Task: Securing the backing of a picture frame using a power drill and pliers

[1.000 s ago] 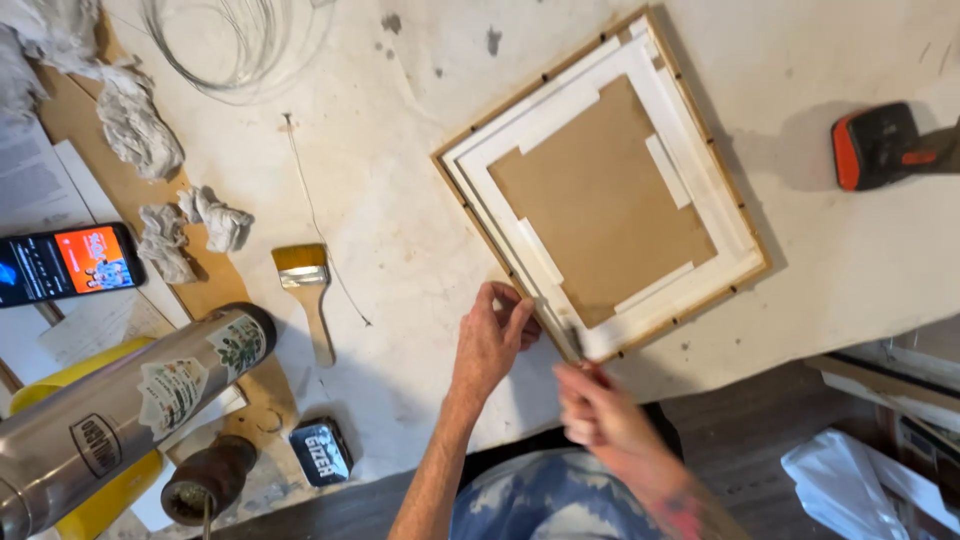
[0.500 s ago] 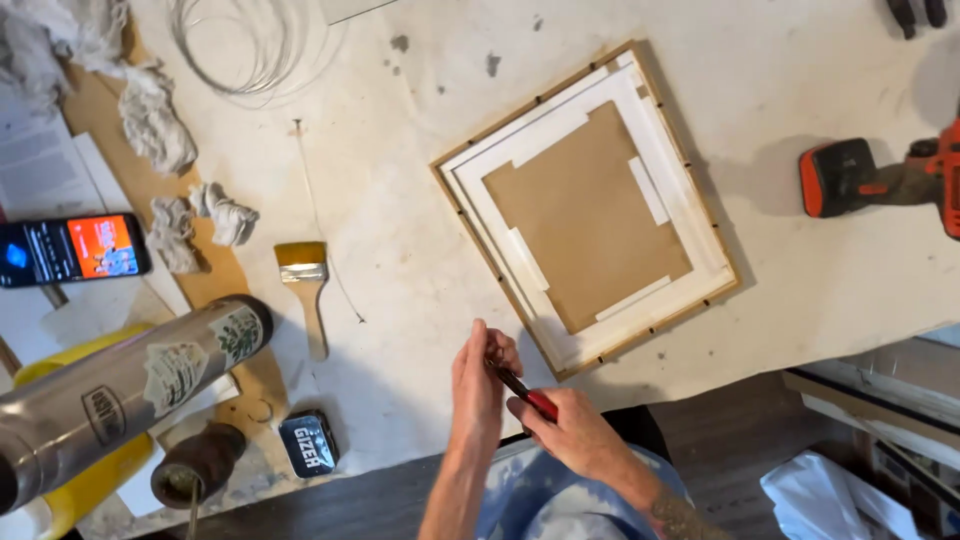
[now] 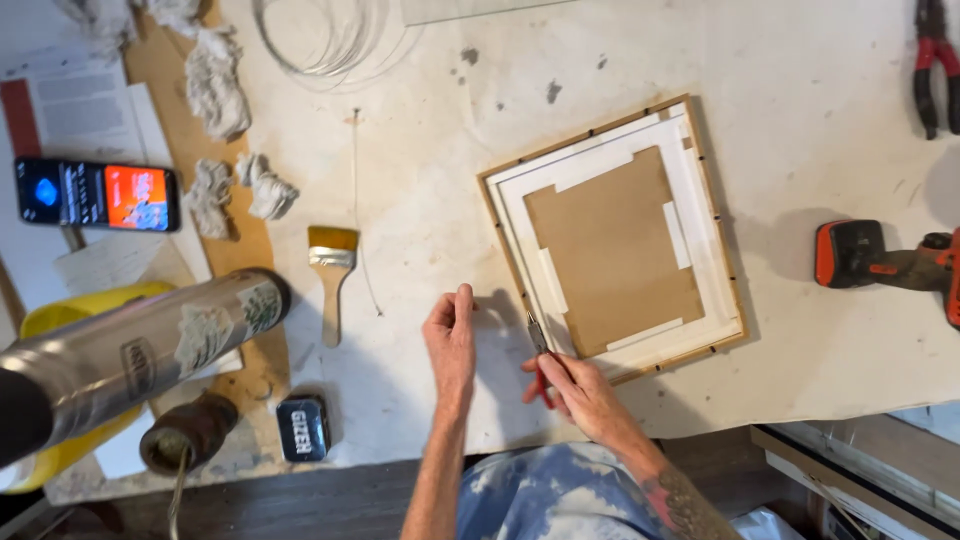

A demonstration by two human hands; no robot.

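Frame (image 3: 612, 238) lies face down on the counter (image 3: 430, 260), backing board up, white tape strips along its edges; all places below are given from the frame. Right hand (image 3: 578, 392) sits at the frame's near-left corner, fingers closed round small red-handled pliers (image 3: 540, 352), whose tip touches or nearly touches the frame edge; I cannot tell which. Left hand (image 3: 452, 335) is just left of the frame, fingers pinched narrow on something too small to make out, perhaps a pin or a bit of wire. Risks, as judged: the plier tip could slip off the edge and gouge the backing board or tear the tape, since the frame is unclamped and neither hand presses it down; a push from the pliers could also slide the frame across the dusty counter. The small pinched item could drop and be lost among the stains. Surroundings: brush (image 3: 331, 268) further left, a thin wire strand beside it; wire coil (image 3: 335, 40) up-left; crumpled rags (image 3: 235, 185) and a phone (image 3: 98, 195) far left; steel bottle (image 3: 130, 355) low left, lying across a yellow thing; small tin (image 3: 303, 428) near the counter's near edge. Drill (image 3: 885, 262) right of the frame, well apart; larger pliers (image 3: 936, 60) up-right. Nothing stands between the hands and the frame; the drill stays outside the working corner.
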